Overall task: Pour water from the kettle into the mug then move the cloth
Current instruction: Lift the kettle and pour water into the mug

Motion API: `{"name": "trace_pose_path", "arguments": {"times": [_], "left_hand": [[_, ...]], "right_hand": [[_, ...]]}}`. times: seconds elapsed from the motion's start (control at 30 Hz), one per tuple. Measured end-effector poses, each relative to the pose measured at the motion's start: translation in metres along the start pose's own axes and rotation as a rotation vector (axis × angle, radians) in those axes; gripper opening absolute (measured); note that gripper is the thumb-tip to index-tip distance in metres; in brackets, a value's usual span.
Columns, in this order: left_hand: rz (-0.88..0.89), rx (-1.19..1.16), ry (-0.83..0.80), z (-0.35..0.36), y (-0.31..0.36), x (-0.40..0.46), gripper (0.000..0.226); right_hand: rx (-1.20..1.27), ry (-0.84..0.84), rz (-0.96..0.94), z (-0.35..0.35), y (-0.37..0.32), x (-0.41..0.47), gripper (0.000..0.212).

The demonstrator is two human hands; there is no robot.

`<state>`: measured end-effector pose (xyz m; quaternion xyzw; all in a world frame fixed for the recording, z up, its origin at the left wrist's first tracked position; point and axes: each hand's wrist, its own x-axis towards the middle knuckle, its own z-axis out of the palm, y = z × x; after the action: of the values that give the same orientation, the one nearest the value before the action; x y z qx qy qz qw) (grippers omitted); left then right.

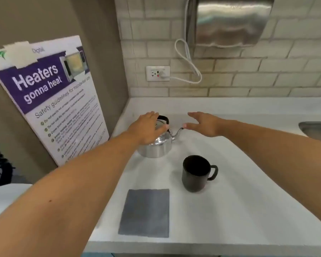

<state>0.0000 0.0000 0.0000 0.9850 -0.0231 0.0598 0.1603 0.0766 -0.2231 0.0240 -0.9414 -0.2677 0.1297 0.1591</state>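
Note:
A shiny steel kettle (pixel 156 147) with a black handle and a thin spout pointing right stands on the white counter (pixel 239 201). My left hand (pixel 146 127) hovers flat over the kettle's lid and handle, fingers apart, not gripping. My right hand (pixel 204 124) is open just right of the spout tip, its thumb close to it. A black mug (pixel 195 173) stands upright in front of the kettle, handle to the right. A flat grey cloth (pixel 145 213) lies near the counter's front edge, left of the mug.
A steel sink (pixel 317 128) edge shows at the right. A microwave safety poster (pixel 50 97) hangs on the left wall. On the tiled back wall are a socket (pixel 157 73) with a white cable and a metal towel dispenser (pixel 232 21).

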Motion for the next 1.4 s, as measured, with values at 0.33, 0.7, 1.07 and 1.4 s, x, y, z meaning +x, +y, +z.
{"name": "trace_pose_path", "arguments": {"times": [0.33, 0.7, 1.07, 1.4], "left_hand": [[-0.068, 0.045, 0.109, 0.036, -0.024, 0.032, 0.052], [-0.038, 0.068, 0.281, 0.044, -0.022, 0.036, 0.039], [0.048, -0.037, 0.731, 0.005, -0.015, 0.017, 0.021], [-0.440, -0.861, 0.874, -0.011, -0.003, 0.021, 0.054]], "right_hand": [[0.340, -0.056, 0.003, 0.029, -0.019, 0.135, 0.064], [0.765, 0.043, 0.021, 0.025, -0.053, 0.171, 0.045], [0.801, 0.145, -0.143, 0.034, -0.067, 0.138, 0.049], [0.893, 0.282, -0.215, -0.009, -0.095, 0.088, 0.042]]}}
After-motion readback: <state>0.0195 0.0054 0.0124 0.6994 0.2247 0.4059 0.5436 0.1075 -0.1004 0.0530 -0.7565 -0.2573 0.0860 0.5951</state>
